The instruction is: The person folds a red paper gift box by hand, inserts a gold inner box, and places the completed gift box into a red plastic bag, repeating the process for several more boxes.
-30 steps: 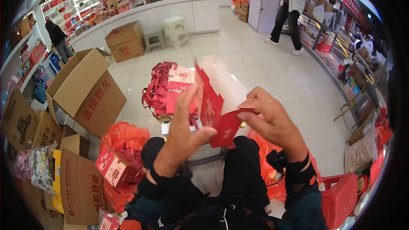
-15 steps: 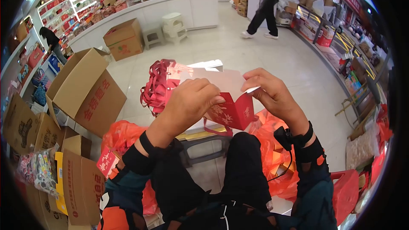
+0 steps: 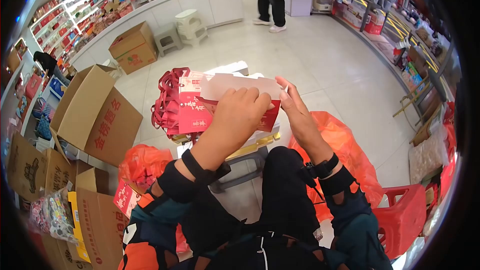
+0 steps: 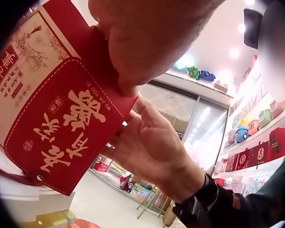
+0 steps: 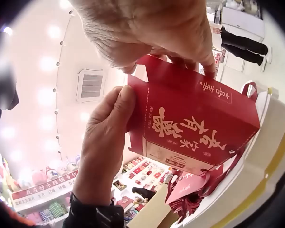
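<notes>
A partly folded red gift box [image 3: 268, 116] with gold lettering is held up between both hands, its pale inner side facing up in the head view. My left hand [image 3: 236, 117] grips its near side; in the right wrist view the left thumb [image 5: 126, 99] presses on the end edge. At the box's right end, my right hand [image 3: 298, 117] holds the edge, its fingers reaching over the red flaps in the right wrist view. A ribbon hangs at the box's lower corner. Left of it, a stack of red printed boxes [image 3: 192, 112] with dark red ribbons [image 3: 167, 92] lies on a low support.
Large cardboard cartons [image 3: 100, 115] crowd the left side. Orange plastic bags [image 3: 332, 145] lie beside my legs, and a red stool [image 3: 400, 215] stands at the right. Farther off are stacked white stools [image 3: 190, 27], a long white counter [image 3: 215, 5] and a standing person [image 3: 271, 0].
The box has turned from upright and spread to lying level, pale inside up. My left hand has come over its near side. The standing person has walked left.
</notes>
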### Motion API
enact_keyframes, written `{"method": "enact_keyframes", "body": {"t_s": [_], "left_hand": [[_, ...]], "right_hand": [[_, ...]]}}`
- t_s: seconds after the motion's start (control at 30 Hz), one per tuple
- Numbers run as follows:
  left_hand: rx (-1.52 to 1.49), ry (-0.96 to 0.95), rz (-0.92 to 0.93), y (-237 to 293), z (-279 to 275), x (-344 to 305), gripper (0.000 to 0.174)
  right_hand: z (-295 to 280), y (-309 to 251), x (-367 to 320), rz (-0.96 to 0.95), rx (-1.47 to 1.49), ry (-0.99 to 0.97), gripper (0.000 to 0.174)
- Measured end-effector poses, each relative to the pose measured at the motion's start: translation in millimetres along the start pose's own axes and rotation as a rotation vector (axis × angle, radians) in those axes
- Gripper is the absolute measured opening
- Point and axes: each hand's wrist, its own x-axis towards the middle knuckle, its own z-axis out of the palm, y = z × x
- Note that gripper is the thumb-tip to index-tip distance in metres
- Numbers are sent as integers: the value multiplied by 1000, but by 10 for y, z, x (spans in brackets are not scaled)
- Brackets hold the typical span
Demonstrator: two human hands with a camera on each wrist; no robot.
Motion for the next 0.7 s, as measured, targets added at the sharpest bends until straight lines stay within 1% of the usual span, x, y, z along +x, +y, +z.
{"method": "enact_keyframes", "body": {"t_s": [0.07, 0.13, 0.17, 0.2, 0.23, 0.3, 0.37, 0.4, 0.43, 0.47, 0.53, 0.6, 0.67, 0.7], "left_hand": [[-43, -35, -9, -77, 51, 77, 19], [-191, -162, -77, -172, 104, 132, 22], [-190, -162, -78, -204, 124, 136, 22], [-224, -232, -121, -212, 107, 164, 23], [-260, -301, -163, -219, 105, 190, 23], [-296, -287, -167, -235, 168, 221, 23], [-327, -267, -169, -255, 206, 264, 24], [-331, -294, -213, -244, 172, 307, 23], [-334, -320, -256, -233, 154, 332, 23], [-334, -319, -256, -214, 162, 327, 23], [-346, -298, -343, -152, 169, 295, 23], [-330, -322, -362, -107, 160, 259, 22], [-317, -351, -385, -96, 176, 240, 22], [-360, -360, -409, -112, 196, 222, 22]], "right_hand": [[-21, 88, 74, 19, 15, 2, 64], [-23, 117, 103, 36, 29, 0, 64], [-17, 113, 107, 53, 91, -7, 65], [-15, 114, 112, 71, 152, -14, 65], [-18, 148, 118, 72, 153, -13, 65], [-38, 248, 106, 39, 336, -24, 64], [-41, 248, 110, 40, 385, -27, 61], [-36, 248, 113, 40, 435, -32, 58], [-35, 253, 118, 41, 434, -30, 58], [-35, 262, 132, 51, 429, -21, 57], [-36, 276, 158, 59, 422, -13, 56], [-33, 299, 162, 47, 365, -7, 54], [-16, 302, 151, 37, 370, -8, 53], [-3, 299, 139, 24, 375, -11, 52]]}}
